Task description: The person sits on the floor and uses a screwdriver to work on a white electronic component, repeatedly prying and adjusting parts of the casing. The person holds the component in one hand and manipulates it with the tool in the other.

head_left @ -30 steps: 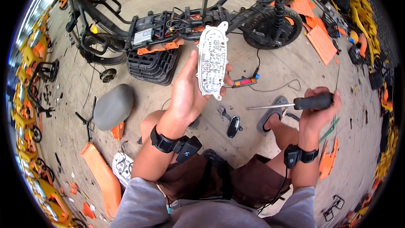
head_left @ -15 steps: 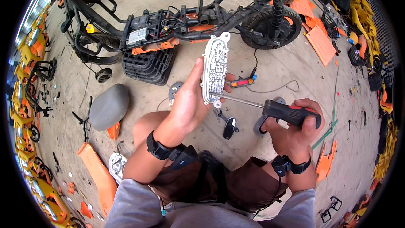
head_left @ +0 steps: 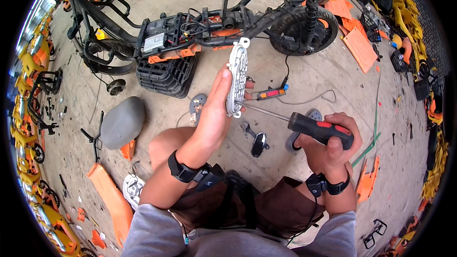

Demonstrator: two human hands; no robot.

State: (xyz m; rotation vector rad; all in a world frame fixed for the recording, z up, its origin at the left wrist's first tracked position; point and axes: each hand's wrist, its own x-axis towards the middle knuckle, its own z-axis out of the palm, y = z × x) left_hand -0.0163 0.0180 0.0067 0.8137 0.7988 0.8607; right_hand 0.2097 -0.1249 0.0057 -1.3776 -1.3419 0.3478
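Observation:
My left hand (head_left: 217,100) grips an oval light housing (head_left: 239,77), white-rimmed with a silvery, bumpy inner face. It is held upright, with its face angled to the right; my thumb lies along its left edge and some fingertips show behind it. In my right hand (head_left: 342,140) is a screwdriver (head_left: 314,129) with a black and red handle. The metal shaft points left, and its tip meets the lower right edge of the housing. Whether the tip is wedged in or only resting there, I cannot tell.
A stripped black motorbike frame (head_left: 190,31) stands ahead, its rear wheel (head_left: 304,31) at right. Nearer lie a grey seat (head_left: 123,123), a tail light (head_left: 271,93) on a cable, a small black lamp (head_left: 259,144) and orange panels (head_left: 110,200). Yellow bikes line the left.
The light housing has turned so its face looks more to the right and appears narrower. My right hand and the screwdriver have shifted slightly left.

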